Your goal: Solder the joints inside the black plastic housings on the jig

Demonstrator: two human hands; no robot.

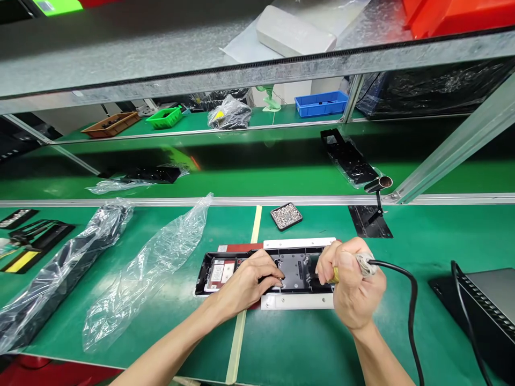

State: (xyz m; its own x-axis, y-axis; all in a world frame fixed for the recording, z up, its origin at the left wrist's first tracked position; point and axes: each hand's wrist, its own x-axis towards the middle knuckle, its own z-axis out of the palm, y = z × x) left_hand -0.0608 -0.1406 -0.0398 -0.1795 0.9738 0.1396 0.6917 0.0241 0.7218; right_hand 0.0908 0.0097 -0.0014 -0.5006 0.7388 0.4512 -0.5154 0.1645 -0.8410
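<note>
A long black plastic housing (203, 276) lies in a fixture with a white upper rail (298, 243) and a white lower rail (298, 302). My left hand (257, 273) reaches over the housing's middle, thumb and fingertips pinched together at its inner floor; anything between them is too small to make out. In my right fist (354, 279) is a corded hand tool (364, 264) with a yellowish part and a wrapped cord end, held over the housing's right part. Its tip is hidden by my fingers. Behind the housing sits a small black tray (286, 216) of tiny metal pieces.
A black cord (410, 289) trails from the tool. Clear plastic bags (148, 273) and a wrapped black part (68, 273) lie left. At right stand a metal tube holder (378, 185) and black panels (478, 305). A metal shelf (161, 80) spans overhead.
</note>
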